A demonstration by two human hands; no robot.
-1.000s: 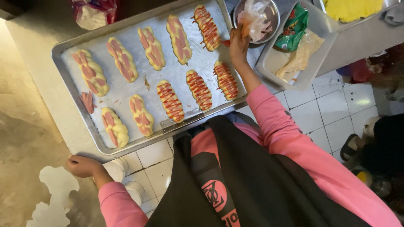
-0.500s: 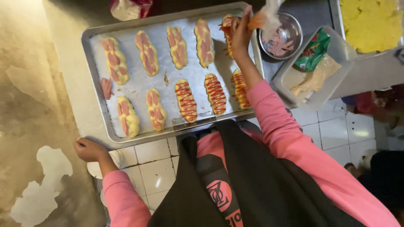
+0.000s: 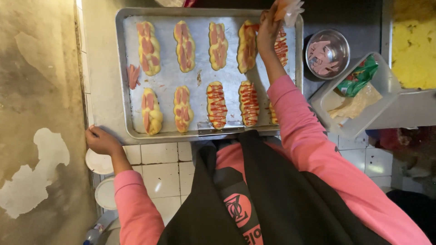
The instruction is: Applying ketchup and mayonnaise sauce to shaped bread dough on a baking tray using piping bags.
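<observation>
Two hands: both belong to the person in pink sleeves and a dark apron.
Right hand [image 3: 268, 34]: reaches over the far right end of the baking tray; its grip is closed around a clear piping bag [image 3: 287, 9] with orange-red sauce inside, held above the top-row bun there.
Left hand [image 3: 102, 140]: rests on the counter edge at the near left corner of the tray, fingers curled; whether that grip holds anything cannot be told.
Baking tray [image 3: 168, 79]: metal, rectangular, lying on the counter [image 3: 102, 68]; it carries two rows of raw dough buns topped with pink sausage strips.
Sauced buns [image 3: 217, 105]: two in the near row show red zigzag lines, as do the ones by the right hand.
Plain buns [image 3: 149, 47]: those toward the left have no sauce.
Loose sausage pieces [image 3: 133, 75]: lie on the bare tray by its left side.
Metal bowl [image 3: 328, 53]: round, just right of the tray, holding pink sausage slices.
Plastic tub [image 3: 386, 79]: clear, beside the bowl, with a green packet [image 3: 359, 77] and a pale crumpled bag inside.
Yellow tray [image 3: 414, 43]: at the far right, filled with yellow crumbs.
</observation>
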